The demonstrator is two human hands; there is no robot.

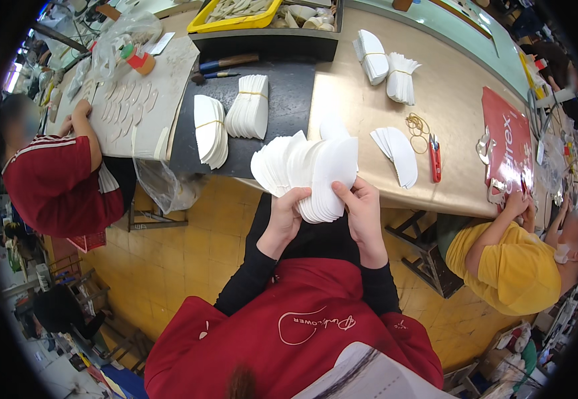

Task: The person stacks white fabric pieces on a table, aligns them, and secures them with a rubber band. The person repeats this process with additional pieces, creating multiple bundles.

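Observation:
Between my hands I hold a fanned stack of white curved cutouts just over the front edge of the table. My left hand grips the lower left of the stack, thumb on top. On the right side, my right hand pinches the stack with its thumb pressed on the front piece. Beyond the fan, another white piece partly shows. A small loose pile of white cutouts lies to the right, near tan rubber bands and red-handled thread snips.
Banded white bundles lie on the black mat; more bundles lie at back right. A hammer rests below a dark bin holding a yellow tray. Co-workers in red and yellow sit at either side.

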